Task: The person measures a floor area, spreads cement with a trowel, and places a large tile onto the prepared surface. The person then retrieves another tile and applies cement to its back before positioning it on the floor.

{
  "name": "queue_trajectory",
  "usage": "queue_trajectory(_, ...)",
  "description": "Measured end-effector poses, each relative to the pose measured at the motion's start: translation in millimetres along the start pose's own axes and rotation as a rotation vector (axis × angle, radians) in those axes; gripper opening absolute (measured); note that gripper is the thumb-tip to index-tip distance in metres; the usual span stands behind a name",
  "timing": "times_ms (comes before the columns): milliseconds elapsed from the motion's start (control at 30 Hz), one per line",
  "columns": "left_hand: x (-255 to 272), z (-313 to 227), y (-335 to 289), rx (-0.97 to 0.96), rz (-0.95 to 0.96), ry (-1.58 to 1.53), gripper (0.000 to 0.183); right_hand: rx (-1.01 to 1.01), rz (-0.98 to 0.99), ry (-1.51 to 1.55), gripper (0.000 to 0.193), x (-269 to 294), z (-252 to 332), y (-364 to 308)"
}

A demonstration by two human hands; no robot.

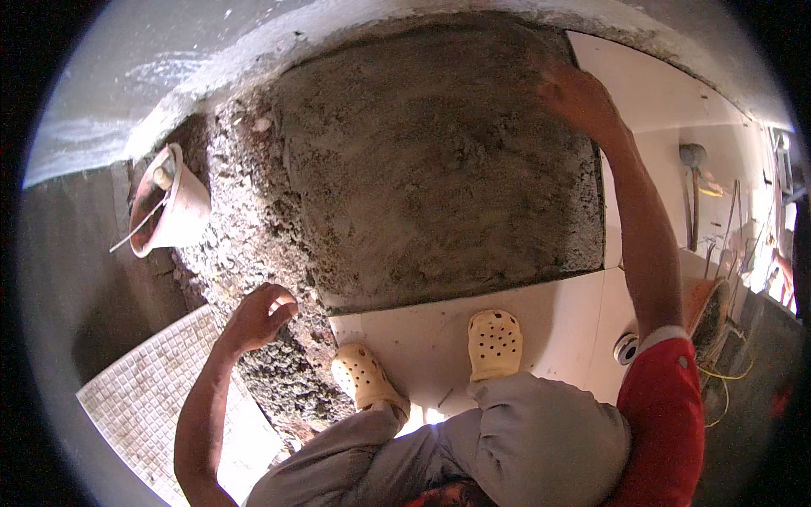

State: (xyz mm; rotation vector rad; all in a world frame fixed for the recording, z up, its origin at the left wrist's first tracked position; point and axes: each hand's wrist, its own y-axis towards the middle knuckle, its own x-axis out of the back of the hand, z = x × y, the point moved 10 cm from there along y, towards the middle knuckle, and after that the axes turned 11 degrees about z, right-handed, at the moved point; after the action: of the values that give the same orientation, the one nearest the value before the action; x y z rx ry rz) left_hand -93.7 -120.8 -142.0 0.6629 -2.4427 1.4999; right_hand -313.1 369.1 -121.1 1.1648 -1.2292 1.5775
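Observation:
A bed of dark wet mortar (439, 169) fills the middle of the floor, its surface roughly levelled. My right hand (583, 101) reaches out over its far right corner, beside the edge of a pale floor tile (676, 93). Motion and shadow smear those fingers, so their shape and anything in them cannot be made out. Above the rubble strip left of the mortar, my left hand (260, 317) hangs with its fingers curled in, and nothing shows in it. Another pale tile (557, 325) borders the near side of the mortar, under my yellow clogs (494, 342).
A whitish bucket (187, 211) with a stick-like handle in it leans at the left. Below it lies a mosaic-patterned tile (152, 376). On the right tiles rests a grey-headed mallet (693, 156), near a round drain fitting (625, 348) and thin wires (731, 228). A plastered wall (194, 76) bounds the far side.

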Motion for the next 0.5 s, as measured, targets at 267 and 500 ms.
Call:
queue_trajectory(267,-1.2,1.8,-2.3,0.038,0.046,0.066,0.034,-0.299,0.111,0.409,0.063,-67.9,-44.0,-30.2)
queue_trajectory(500,16.5,-11.2,-22.3,0.054,-0.036,-0.004,0.019,0.003,0.106,0.4,0.061,-88.1,79.0,-63.8)
